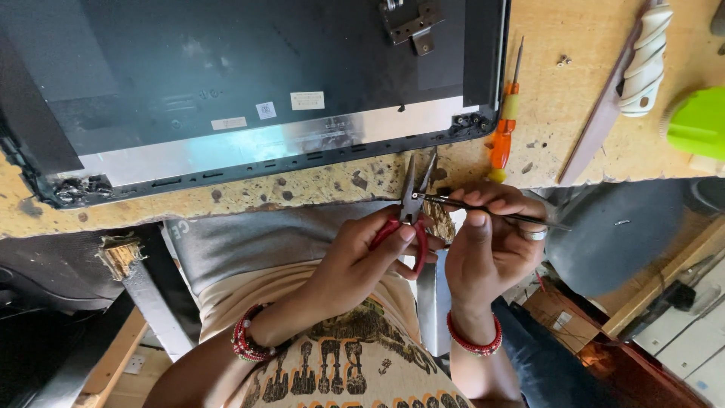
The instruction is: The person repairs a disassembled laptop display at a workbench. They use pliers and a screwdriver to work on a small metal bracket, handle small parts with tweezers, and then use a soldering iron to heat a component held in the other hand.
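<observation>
Table (574,143): worn pale wood, pitted and stained with dark spots, filling the upper half of the frame. A dark laptop lid (249,91) lies flat on it at upper left, with a silver strip along its near edge and a loose hinge bracket (409,21) at its top. Just right of the lid I see an orange-handled screwdriver (504,121). Further right lies a knife with a white-wrapped handle (630,83), and a green plastic piece (698,125) sits at the right edge. Below the table edge I make out lap, floor and wooden boards.

Left hand (370,253), centre of frame just below the table edge: fingers closed around the red handles of small pliers (411,211), tips pointing up toward the table. Right hand (491,242), just beside it: fingers pinched narrow on a thin black rod (483,210) lying crosswise. The rod's left end meets the pliers near their pivot; I cannot tell whether it is gripped there.
</observation>
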